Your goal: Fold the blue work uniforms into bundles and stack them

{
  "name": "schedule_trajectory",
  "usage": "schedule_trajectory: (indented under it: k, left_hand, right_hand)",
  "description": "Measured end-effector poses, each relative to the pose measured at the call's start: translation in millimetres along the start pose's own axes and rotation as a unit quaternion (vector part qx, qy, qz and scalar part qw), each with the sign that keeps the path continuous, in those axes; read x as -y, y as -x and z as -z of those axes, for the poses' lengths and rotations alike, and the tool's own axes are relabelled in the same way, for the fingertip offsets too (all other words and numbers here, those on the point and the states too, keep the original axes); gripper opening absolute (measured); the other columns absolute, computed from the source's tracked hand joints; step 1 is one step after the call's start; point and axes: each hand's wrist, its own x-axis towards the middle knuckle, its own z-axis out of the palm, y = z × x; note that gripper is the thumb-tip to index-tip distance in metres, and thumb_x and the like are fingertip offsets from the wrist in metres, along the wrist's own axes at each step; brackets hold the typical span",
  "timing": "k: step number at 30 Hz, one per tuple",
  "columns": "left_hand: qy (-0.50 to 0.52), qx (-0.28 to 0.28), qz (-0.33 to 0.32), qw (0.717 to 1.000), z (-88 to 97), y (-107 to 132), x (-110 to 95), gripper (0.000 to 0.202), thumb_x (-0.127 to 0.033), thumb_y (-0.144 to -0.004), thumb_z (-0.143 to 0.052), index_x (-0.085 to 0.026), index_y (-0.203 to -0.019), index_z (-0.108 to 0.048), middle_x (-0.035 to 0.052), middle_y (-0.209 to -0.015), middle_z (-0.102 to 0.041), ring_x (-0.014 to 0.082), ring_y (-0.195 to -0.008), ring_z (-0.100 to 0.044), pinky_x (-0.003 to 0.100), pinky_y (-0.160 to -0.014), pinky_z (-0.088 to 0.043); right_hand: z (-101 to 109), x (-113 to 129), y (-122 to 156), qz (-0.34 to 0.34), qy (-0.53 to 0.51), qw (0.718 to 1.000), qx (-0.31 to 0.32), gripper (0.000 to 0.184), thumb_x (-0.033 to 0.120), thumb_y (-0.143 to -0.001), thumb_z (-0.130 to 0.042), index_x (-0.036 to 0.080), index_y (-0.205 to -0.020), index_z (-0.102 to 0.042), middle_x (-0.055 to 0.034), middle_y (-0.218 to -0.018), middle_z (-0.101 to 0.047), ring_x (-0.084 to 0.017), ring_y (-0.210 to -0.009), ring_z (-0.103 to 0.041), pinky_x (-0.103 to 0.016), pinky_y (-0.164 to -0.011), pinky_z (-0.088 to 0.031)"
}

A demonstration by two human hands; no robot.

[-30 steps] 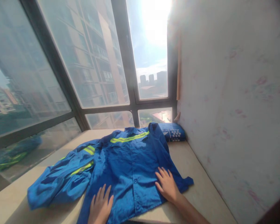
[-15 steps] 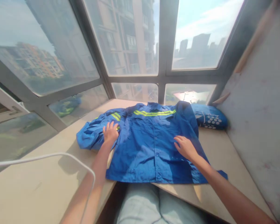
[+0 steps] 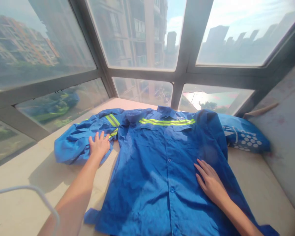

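A blue button-front work jacket (image 3: 147, 164) lies spread out, front up, its collar toward the window and yellow reflective stripes across the chest. My left hand (image 3: 100, 146), fingers spread, rests on a bunched blue cloth (image 3: 73, 144) with yellow stripes at the jacket's left; whether this is its sleeve or a separate garment I cannot tell. On the right front of the jacket lies my right hand (image 3: 210, 180), flat, with fingers extended. Neither hand grips anything. The jacket's bottom edge runs out of view.
A blue bundle with white dots (image 3: 245, 134) sits at the back right by the wall (image 3: 285, 131). Window frames (image 3: 182, 59) border the pale ledge (image 3: 255, 173) at the back and left. A white cable (image 3: 34, 188) curves across the lower left.
My view has moved closer and lower over the jacket. The left hand has moved left along the bunched cloth. The right hand has come down flatter on the jacket front.
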Motion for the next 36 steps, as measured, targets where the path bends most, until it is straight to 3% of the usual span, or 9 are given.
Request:
schedule_trajectory:
  k: [12,15,17,21,24,26,30,33,36]
  left_hand:
    - [0.025,-0.063,0.042,0.997,-5.0,-63,17,0.041,-0.019,-0.101,-0.030,-0.002,-0.119,-0.063,0.0198,-0.139,-0.052,0.0408,-0.136,-0.037,0.073,-0.105,-0.023]
    - [0.090,-0.106,-0.041,0.989,-1.2,-73,-7,0.041,-0.018,-0.100,-0.030,-0.002,-0.125,-0.059,0.0129,-0.147,-0.048,0.0319,-0.137,-0.040,0.059,-0.113,-0.027]
    - [0.151,-0.134,-0.095,0.975,6.7,-69,-42,0.042,-0.018,-0.098,-0.035,-0.002,-0.130,-0.057,0.0107,-0.148,-0.049,0.0284,-0.136,-0.043,0.050,-0.116,-0.030]
    - [0.213,-0.075,-0.239,0.945,34.4,-12,-140,0.042,-0.029,-0.097,-0.045,-0.009,-0.130,-0.062,0.0139,-0.143,-0.056,0.0297,-0.131,-0.050,0.047,-0.113,-0.037]
    - [0.223,-0.003,-0.335,0.915,53.8,71,-207,0.047,-0.038,-0.094,-0.053,-0.021,-0.138,-0.058,0.0135,-0.151,-0.048,0.0336,-0.140,-0.043,0.054,-0.116,-0.031]
    - [0.240,0.050,-0.411,0.878,60.1,130,-236,0.058,-0.044,-0.091,-0.059,-0.026,-0.146,-0.050,0.0125,-0.158,-0.040,0.0356,-0.145,-0.035,0.059,-0.119,-0.023]
    - [0.267,0.139,-0.505,0.809,55.1,213,-257,0.087,-0.054,-0.084,-0.067,-0.032,-0.158,-0.027,0.0108,-0.167,-0.014,0.0383,-0.153,-0.016,0.065,-0.122,-0.006]
    - [0.267,0.181,-0.492,0.808,45.1,231,-249,0.092,-0.052,-0.084,-0.068,-0.034,-0.159,-0.019,0.0108,-0.168,-0.005,0.0405,-0.153,-0.012,0.068,-0.120,-0.007]
    - [0.266,0.189,-0.494,0.806,38.6,230,-233,0.094,-0.051,-0.084,-0.069,-0.037,-0.159,-0.015,0.0085,-0.167,-0.007,0.0405,-0.153,-0.014,0.069,-0.120,-0.011]
  right_hand:
    - [20,21,-4,-0.062,-0.083,0.994,0.031,0.043,0.035,-0.097,-0.050,0.024,-0.137,-0.060,-0.0089,-0.152,-0.048,-0.030,-0.141,-0.043,-0.050,-0.115,-0.042]
    - [39,9,-17,-0.113,-0.176,0.978,0.002,0.037,0.037,-0.098,-0.049,0.025,-0.130,-0.064,-0.0095,-0.138,-0.061,-0.027,-0.127,-0.059,-0.043,-0.106,-0.052]
    - [53,-15,-26,-0.187,-0.208,0.958,-0.063,0.034,0.040,-0.097,-0.050,0.024,-0.121,-0.067,-0.0099,-0.123,-0.070,-0.025,-0.111,-0.068,-0.040,-0.097,-0.057]
    - [66,-83,-39,-0.351,-0.200,0.901,-0.159,0.053,0.052,-0.084,-0.060,0.018,-0.124,-0.063,-0.0162,-0.123,-0.068,-0.030,-0.105,-0.069,-0.046,-0.092,-0.057]
    - [58,-111,-38,-0.436,-0.224,0.862,-0.128,0.079,0.056,-0.069,-0.069,0.012,-0.133,-0.056,-0.0211,-0.122,-0.067,-0.033,-0.100,-0.070,-0.047,-0.085,-0.058]
    - [50,-112,-34,-0.439,-0.263,0.856,-0.075,0.080,0.055,-0.065,-0.072,0.014,-0.133,-0.058,-0.0166,-0.107,-0.073,-0.032,-0.091,-0.072,-0.045,-0.081,-0.058]
    - [48,-95,-28,-0.369,-0.339,0.865,0.034,0.049,0.049,-0.069,-0.073,0.020,-0.109,-0.073,-0.0103,-0.097,-0.077,-0.033,-0.093,-0.072,-0.043,-0.082,-0.058]
    - [64,-93,-29,-0.343,-0.331,0.878,0.042,0.042,0.047,-0.071,-0.068,0.018,-0.100,-0.075,-0.0103,-0.101,-0.077,-0.034,-0.096,-0.071,-0.043,-0.083,-0.057]
    - [92,-105,-35,-0.342,-0.216,0.914,0.010,0.035,0.041,-0.073,-0.061,0.018,-0.097,-0.072,-0.0105,-0.093,-0.077,-0.032,-0.089,-0.071,-0.042,-0.078,-0.055]
